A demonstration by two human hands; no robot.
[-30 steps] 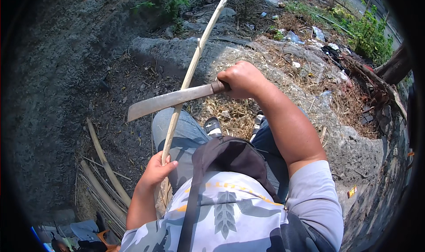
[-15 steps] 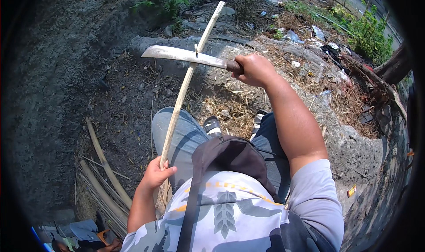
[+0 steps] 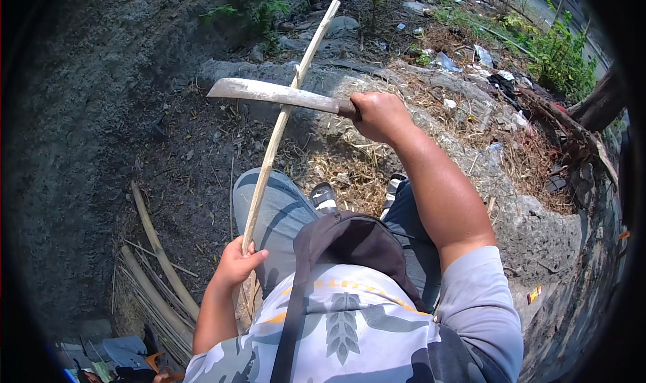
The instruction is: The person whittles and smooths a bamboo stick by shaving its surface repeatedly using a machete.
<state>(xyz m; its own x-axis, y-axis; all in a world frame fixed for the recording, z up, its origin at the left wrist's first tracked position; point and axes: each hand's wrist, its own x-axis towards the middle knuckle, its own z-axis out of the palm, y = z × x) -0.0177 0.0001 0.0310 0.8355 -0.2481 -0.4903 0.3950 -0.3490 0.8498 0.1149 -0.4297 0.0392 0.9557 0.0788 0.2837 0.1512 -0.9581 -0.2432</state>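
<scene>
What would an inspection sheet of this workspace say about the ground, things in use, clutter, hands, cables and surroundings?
Surface: uneven ground, dark soil and pale rock, with dry plant scraps.
Job's things: a long pale wooden strip; a machete whose blade crosses it in view, contact uncertain.
Clutter: scattered litter at upper right; long poles at lower left.
Hands: left hand grips the strip low down; right hand is closed around the machete's handle.
Cables: nothing seen.
Surroundings: green plants and a trunk at right.
</scene>
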